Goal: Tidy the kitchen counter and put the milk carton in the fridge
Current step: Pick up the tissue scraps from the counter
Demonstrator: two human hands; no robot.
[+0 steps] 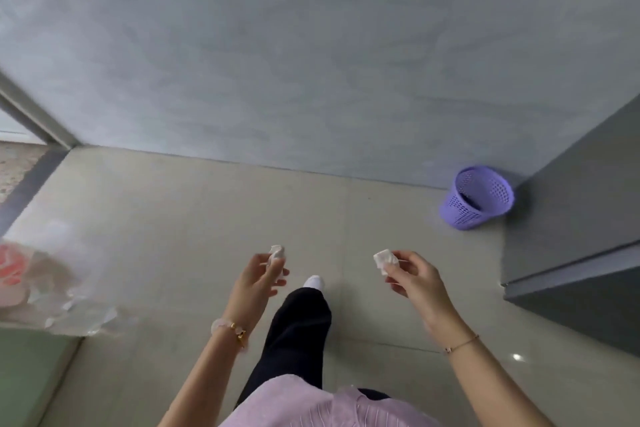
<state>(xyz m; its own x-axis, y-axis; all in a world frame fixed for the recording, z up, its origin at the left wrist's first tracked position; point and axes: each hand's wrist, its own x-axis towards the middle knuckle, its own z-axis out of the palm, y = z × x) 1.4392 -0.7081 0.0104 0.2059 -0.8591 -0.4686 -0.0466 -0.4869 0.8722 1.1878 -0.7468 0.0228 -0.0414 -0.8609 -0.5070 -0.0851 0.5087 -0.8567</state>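
Pinching one crumpled tissue (385, 259) in the right hand (417, 279) and another wad (277, 252) in the left hand (258, 276), the person should step right up to the purple bin (476, 198) before dropping both.

At the left edge you get a pink-and-red shape (14, 269) under clear wrapping, smeared by motion and cut by the frame; you cannot tell what it is. The grey cabinet (585, 218) runs off the right edge. A dark patch inside the purple basket (476, 198) is too small to name. Your left hand (258, 276) covers the lower part of the left wad (277, 251), and your right hand (415, 279) hides one side of the right wad (384, 258). Your trouser leg (294, 333) hides all but a white toe (314, 281).
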